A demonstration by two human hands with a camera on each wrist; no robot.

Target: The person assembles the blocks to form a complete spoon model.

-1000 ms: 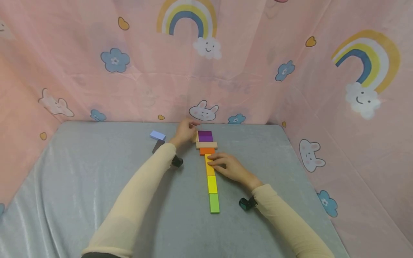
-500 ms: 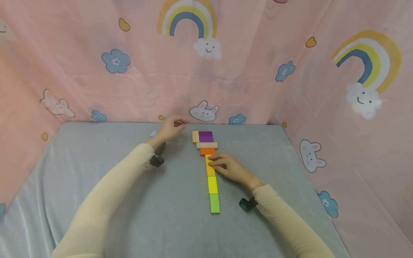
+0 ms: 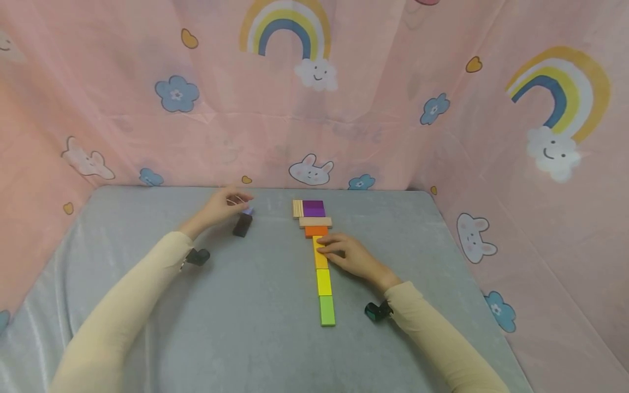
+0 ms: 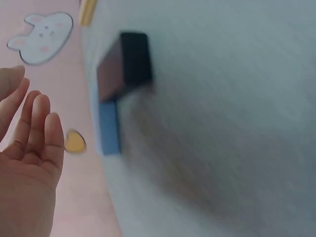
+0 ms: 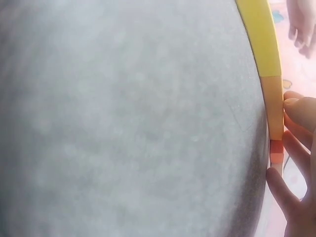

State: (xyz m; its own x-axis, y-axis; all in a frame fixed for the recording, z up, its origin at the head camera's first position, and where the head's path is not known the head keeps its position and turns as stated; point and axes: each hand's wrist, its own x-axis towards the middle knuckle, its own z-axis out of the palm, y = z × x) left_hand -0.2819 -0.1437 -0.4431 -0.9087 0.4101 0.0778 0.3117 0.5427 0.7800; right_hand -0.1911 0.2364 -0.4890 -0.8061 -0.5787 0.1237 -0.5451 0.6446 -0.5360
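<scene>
My left hand [image 3: 218, 207] hovers at the far left of the table, its fingers loosely bent and nothing in them. Just below its fingertips lie a light blue block [image 3: 249, 211], mostly hidden, and a dark brown block [image 3: 243, 224]. In the left wrist view both the dark block [image 4: 123, 64] and the blue block [image 4: 109, 127] stand apart from the fingers. My right hand [image 3: 356, 256] rests its fingertips on an amber block [image 3: 321, 259]. That block lies in line with a yellow block [image 3: 323, 283] and a green block [image 3: 327, 311].
Beyond the amber block come an orange block [image 3: 316, 232], a plain wooden block [image 3: 315, 222] laid crosswise, a purple block [image 3: 313, 208] and a striped wood piece [image 3: 297, 208]. A pink patterned curtain [image 3: 373, 147] borders the grey cloth-covered table [image 3: 265, 327].
My left hand has moved leftward, away from the striped wood piece and over to the blue and dark blocks. My right hand and the row of blocks have stayed put.
</scene>
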